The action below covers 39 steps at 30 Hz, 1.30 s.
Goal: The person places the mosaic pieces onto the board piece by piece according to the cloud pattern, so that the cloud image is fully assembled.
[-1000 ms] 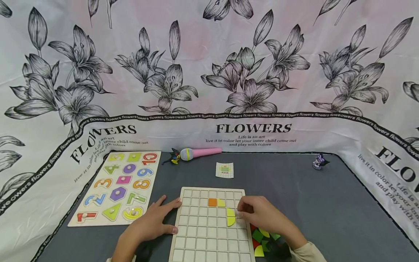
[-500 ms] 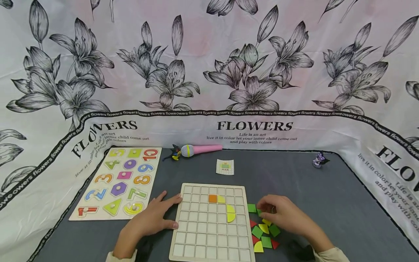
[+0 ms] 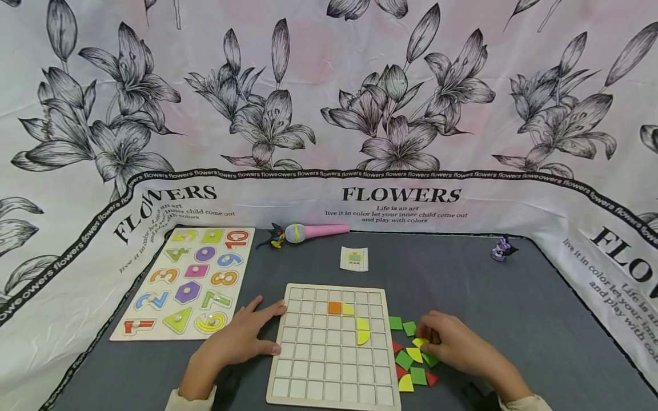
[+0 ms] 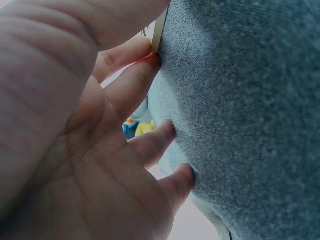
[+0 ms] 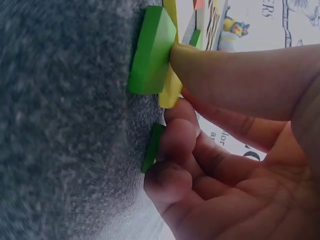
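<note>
A wooden grid board lies in front of me in the head view. In its upper cells sit an orange square, a yellow quarter-circle tile and two more yellow quarter circles forming a half round. My left hand spreads its fingers along the board's left edge, thumb and index fingertip at the rim. Right of the board, my right hand reaches into the loose tiles. Its thumb and fingers pinch a yellow quarter-circle tile, beside a green tile in the right wrist view.
Several green, red and yellow tiles lie along the board's right side. A number puzzle board is at the left. Behind are a small pattern card, a pink toy microphone and two small figurines.
My right hand has moved from the board's right edge out to the loose tiles and closed its fingertips on a yellow one. The left hand stays at the board's edge.
</note>
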Each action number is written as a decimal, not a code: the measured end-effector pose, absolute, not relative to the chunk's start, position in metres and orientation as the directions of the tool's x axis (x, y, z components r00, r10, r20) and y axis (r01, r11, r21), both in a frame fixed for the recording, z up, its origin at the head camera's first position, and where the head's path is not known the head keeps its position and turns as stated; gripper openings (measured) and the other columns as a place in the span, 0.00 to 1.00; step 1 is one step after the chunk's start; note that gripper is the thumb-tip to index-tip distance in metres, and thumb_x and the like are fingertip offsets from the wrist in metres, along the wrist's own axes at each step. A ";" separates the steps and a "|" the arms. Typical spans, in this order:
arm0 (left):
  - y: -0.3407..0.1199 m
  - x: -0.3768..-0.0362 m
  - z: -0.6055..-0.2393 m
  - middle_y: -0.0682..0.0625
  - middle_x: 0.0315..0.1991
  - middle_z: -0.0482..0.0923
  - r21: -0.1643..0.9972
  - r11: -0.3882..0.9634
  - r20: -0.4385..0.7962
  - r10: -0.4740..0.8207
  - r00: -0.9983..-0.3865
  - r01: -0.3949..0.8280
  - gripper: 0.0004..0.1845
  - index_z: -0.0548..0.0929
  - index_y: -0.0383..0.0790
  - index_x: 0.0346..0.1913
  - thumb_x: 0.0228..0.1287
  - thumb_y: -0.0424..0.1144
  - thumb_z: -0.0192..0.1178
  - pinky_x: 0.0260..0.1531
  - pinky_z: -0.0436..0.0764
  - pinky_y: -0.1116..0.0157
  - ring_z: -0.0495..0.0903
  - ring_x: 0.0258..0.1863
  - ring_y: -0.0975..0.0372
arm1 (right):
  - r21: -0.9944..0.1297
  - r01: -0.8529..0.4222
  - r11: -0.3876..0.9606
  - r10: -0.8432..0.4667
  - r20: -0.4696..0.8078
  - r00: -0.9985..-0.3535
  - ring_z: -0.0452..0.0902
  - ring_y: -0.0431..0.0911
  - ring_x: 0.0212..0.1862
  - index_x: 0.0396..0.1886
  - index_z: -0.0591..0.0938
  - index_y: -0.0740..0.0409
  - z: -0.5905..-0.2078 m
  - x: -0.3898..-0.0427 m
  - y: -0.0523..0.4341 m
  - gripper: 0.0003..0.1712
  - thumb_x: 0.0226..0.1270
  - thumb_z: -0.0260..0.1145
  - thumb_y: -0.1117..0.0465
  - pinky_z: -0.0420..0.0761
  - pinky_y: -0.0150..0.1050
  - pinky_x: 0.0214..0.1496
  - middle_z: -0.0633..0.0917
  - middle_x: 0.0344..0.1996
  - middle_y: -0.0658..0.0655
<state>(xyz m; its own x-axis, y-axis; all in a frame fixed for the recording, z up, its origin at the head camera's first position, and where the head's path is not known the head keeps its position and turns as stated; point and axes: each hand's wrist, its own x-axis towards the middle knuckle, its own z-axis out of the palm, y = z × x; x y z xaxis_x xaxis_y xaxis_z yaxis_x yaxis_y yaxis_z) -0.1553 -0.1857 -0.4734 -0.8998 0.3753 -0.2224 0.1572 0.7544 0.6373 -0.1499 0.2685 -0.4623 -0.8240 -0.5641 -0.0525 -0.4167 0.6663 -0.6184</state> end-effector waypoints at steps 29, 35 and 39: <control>-0.193 -0.164 -0.488 0.42 0.82 0.63 0.656 0.731 -0.189 0.400 -0.897 0.187 0.47 0.73 0.58 0.81 0.59 0.56 0.80 0.71 0.52 0.24 0.46 0.83 0.33 | -0.716 -0.450 0.534 -0.554 0.106 -0.826 0.76 0.41 0.37 0.47 0.89 0.56 -0.446 -0.183 0.198 0.10 0.75 0.69 0.72 0.81 0.37 0.39 0.85 0.39 0.47; -0.186 -0.155 -0.471 0.37 0.82 0.61 0.648 0.746 -0.223 0.382 -0.897 0.157 0.44 0.73 0.52 0.80 0.62 0.50 0.80 0.69 0.56 0.23 0.48 0.80 0.26 | -0.736 -0.468 0.489 -0.577 0.129 -0.806 0.77 0.41 0.35 0.46 0.89 0.57 -0.448 -0.196 0.172 0.07 0.76 0.69 0.70 0.80 0.37 0.38 0.85 0.36 0.47; -0.184 -0.152 -0.469 0.37 0.82 0.61 0.636 0.759 -0.238 0.363 -0.901 0.138 0.44 0.74 0.52 0.80 0.62 0.47 0.80 0.70 0.56 0.24 0.49 0.81 0.29 | -0.753 -0.483 0.447 -0.615 0.134 -0.777 0.76 0.41 0.34 0.45 0.88 0.57 -0.454 -0.205 0.156 0.05 0.77 0.69 0.69 0.80 0.37 0.36 0.84 0.34 0.47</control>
<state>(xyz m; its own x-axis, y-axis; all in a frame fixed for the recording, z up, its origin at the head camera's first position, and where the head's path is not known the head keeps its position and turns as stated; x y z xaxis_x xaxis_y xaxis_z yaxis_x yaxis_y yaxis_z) -0.1525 -0.1843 -0.4686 -0.9008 0.3630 -0.2383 0.1375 0.7591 0.6363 -0.2050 0.1562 -0.4539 -0.7772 -0.6149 0.1336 -0.4829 0.4467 -0.7532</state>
